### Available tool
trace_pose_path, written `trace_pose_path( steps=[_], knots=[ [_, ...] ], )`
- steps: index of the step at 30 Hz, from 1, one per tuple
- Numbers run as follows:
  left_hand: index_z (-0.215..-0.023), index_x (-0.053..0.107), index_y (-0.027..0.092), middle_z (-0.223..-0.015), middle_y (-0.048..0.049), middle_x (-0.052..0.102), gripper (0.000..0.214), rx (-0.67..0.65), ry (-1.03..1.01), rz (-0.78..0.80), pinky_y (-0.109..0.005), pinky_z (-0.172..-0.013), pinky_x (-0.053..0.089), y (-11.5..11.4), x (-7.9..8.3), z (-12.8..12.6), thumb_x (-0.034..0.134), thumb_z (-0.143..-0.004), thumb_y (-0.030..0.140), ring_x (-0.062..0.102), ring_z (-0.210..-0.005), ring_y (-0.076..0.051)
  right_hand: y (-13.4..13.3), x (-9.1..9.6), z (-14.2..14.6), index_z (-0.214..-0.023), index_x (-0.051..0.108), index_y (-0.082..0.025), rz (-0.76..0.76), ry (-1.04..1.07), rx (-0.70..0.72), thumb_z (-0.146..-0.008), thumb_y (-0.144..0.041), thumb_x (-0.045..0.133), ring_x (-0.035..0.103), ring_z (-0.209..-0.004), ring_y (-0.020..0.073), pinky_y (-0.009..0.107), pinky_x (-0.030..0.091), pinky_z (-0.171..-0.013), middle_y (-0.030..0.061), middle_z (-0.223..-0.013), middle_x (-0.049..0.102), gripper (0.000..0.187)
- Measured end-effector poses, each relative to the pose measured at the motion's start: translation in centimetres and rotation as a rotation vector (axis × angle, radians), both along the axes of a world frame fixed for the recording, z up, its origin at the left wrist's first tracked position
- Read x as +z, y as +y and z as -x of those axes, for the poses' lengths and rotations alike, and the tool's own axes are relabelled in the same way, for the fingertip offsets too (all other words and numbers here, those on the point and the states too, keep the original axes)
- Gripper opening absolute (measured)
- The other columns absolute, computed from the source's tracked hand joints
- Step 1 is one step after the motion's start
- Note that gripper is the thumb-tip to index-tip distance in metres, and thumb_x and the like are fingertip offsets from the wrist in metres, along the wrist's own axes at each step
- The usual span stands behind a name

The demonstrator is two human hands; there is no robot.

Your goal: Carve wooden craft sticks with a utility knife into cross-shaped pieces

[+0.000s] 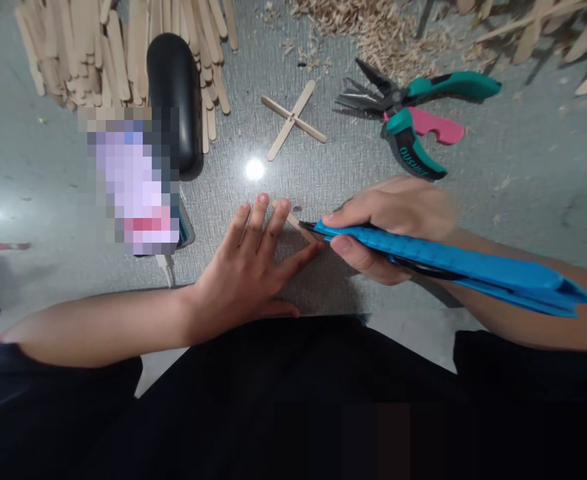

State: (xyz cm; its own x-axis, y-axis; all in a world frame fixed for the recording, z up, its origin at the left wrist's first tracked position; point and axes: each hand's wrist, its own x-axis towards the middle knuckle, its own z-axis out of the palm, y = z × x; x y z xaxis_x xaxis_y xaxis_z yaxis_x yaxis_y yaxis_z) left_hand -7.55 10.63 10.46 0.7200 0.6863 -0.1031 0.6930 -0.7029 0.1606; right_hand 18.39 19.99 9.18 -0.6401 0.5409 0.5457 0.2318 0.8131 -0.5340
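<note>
My left hand lies on the table with its fingers spread. Under and beside its fingertips is a wooden craft stick, lying at a slant and partly hidden by the fingers. My right hand is closed around a blue box cutter. The cutter's dark tip meets the stick near its middle, close to my left fingertips. Beyond the hands, two craft sticks joined as a cross rest on the table.
Teal-and-black pliers lie open at the back right, with a pink-handled tool beneath. Behind are wood shavings and several craft sticks. A black case and a blurred-out phone with a cable lie left.
</note>
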Motion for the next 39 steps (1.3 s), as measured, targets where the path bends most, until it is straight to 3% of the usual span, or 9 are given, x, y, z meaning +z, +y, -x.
trace_pose_path(
  steps=[6,10,16,22,32,39],
  knots=[
    [-0.188,0.014,0.027,-0.185,-0.0357,0.036,0.145,-0.031,-0.002,-0.027,-0.078,-0.133,0.044,0.1,0.3,0.0,0.084,-0.079,0.093,0.041,-0.168,-0.065,0.0,0.7,-0.1,-0.103,0.068,-0.031,0.009,-0.021,0.021,-0.101,-0.029,0.067,0.071,-0.051,0.0164,0.032,0.053,-0.046,-0.0076,-0.066,0.074,0.003],
    [-0.187,0.020,0.030,-0.189,-0.0330,0.030,0.139,-0.034,0.001,0.014,-0.081,-0.133,0.041,0.2,0.4,0.0,0.086,-0.081,0.090,0.038,-0.169,-0.066,-0.1,1.0,-0.3,-0.102,0.071,-0.031,0.018,-0.033,-0.028,-0.102,-0.031,0.067,0.070,-0.050,0.0158,0.032,0.054,-0.048,-0.0072,-0.066,0.075,0.003],
    [-0.186,0.027,0.033,-0.191,-0.0301,0.029,0.133,-0.025,-0.007,0.034,-0.081,-0.134,0.040,0.1,0.3,-0.1,0.087,-0.081,0.088,0.037,-0.170,-0.066,-0.4,1.4,-0.5,-0.097,0.075,-0.031,0.183,-0.057,-0.081,-0.104,-0.033,0.070,0.066,-0.049,0.0129,0.028,0.050,-0.047,-0.0072,-0.064,0.073,0.009],
    [-0.185,0.029,0.033,-0.191,-0.0300,0.028,0.132,-0.024,-0.007,0.051,-0.081,-0.134,0.038,0.2,0.3,-0.2,0.087,-0.080,0.088,0.035,-0.171,-0.066,-0.5,1.8,-0.6,-0.100,0.072,-0.031,0.121,-0.104,-0.052,-0.105,-0.034,0.068,0.068,-0.049,0.0153,0.030,0.053,-0.048,-0.0071,-0.061,0.071,0.007],
    [-0.187,0.021,0.033,-0.191,-0.0274,0.031,0.136,0.001,-0.039,0.057,-0.080,-0.135,0.039,0.2,0.0,-0.4,0.087,-0.082,0.088,0.037,-0.172,-0.063,-0.4,1.4,-0.2,-0.098,0.072,-0.027,0.074,-0.021,0.064,-0.091,-0.024,0.072,0.066,-0.045,0.0176,0.033,0.055,-0.043,-0.0034,-0.065,0.071,0.008],
    [-0.187,0.023,0.031,-0.188,-0.0286,0.036,0.135,-0.001,-0.030,0.034,-0.078,-0.134,0.042,0.2,-0.1,-0.4,0.081,-0.082,0.094,0.038,-0.171,-0.063,-0.4,2.2,0.6,-0.100,0.068,-0.028,-0.024,-0.085,0.118,-0.094,-0.022,0.073,0.067,-0.049,0.0182,0.034,0.057,-0.045,-0.0021,-0.068,0.075,0.010]
  ],
)
